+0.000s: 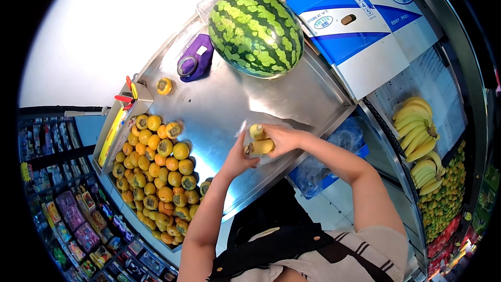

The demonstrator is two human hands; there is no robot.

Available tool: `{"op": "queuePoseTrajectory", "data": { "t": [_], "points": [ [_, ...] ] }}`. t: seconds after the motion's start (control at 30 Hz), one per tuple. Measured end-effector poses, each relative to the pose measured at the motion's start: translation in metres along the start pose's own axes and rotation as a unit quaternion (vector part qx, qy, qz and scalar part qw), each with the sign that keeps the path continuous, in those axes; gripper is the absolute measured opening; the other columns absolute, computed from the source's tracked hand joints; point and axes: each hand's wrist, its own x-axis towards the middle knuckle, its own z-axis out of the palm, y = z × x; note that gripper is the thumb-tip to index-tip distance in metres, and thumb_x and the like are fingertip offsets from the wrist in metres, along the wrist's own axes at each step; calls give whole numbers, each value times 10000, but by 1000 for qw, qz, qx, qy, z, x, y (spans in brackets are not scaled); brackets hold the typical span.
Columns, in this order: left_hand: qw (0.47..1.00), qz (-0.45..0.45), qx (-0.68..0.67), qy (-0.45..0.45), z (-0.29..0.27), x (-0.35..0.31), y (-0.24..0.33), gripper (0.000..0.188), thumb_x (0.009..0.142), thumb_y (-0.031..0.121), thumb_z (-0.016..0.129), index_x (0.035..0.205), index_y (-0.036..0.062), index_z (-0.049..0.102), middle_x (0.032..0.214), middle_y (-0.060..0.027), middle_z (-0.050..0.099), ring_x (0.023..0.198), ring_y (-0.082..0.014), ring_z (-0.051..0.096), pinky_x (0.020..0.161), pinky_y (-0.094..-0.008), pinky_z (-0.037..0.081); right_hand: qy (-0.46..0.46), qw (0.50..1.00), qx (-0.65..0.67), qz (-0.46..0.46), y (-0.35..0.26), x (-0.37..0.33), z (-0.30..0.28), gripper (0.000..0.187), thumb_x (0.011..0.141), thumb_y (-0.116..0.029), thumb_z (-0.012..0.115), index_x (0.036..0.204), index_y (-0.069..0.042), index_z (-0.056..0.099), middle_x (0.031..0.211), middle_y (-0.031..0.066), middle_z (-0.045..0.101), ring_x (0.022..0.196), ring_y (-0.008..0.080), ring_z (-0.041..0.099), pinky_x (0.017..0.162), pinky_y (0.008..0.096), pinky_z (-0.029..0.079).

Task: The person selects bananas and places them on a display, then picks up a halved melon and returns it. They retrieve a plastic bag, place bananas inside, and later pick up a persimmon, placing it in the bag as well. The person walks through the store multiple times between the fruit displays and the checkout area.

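Over the steel counter, both my hands are closed around a couple of short yellow bananas (262, 147). My left hand (239, 155) grips them from the left, its thumb up along the side and its fingers curled beneath. From the right, my right hand (282, 140) presses its fingers against the fruit. Thin clear plastic (251, 118) shows around and behind the bananas; whether it is a bag or a sheet I cannot tell.
Yellow-orange persimmons (162, 177) crowd the left of the steel counter (229, 94). A watermelon (255, 34), a purple pouch (197, 60) and one loose persimmon (164, 86) lie farther back. A blue-white carton (355, 26) and banana bunches (416, 125) are at right.
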Motion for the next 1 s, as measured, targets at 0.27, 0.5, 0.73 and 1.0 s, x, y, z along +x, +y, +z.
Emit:
{"op": "queuePoseTrajectory", "data": {
  "t": [0.27,0.5,0.73,1.0],
  "points": [
    [935,70,281,205,22,-7,-18,835,734,-63,556,1496,68,242,1512,-211,315,902,-411,651,716,-387,557,71,970,-216,88,-11,9,23,837,641,-395,766,1317,-37,426,1113,209,621,1017,375,617,845,459,517],
    [911,109,290,272,2,-17,-27,711,733,-98,515,1417,68,417,1457,-127,454,846,-352,668,671,-403,546,119,950,-259,131,-10,-5,28,697,760,-504,693,1257,-39,541,1051,183,643,996,365,633,874,446,510],
    [865,226,311,323,23,-16,17,674,722,-84,529,1367,111,515,1276,-103,613,813,-291,685,625,-355,553,195,923,-308,125,-7,-13,55,480,801,-415,668,1093,-37,633,998,147,631,912,312,640,777,453,510],
    [831,178,388,356,3,0,-2,512,740,-56,575,1231,86,602,963,-97,650,714,-305,656,629,-376,545,239,913,-318,92,-16,-19,58,420,757,-339,713,1037,-31,661,1094,135,548,1074,288,526,942,555,354]
  ]
}}
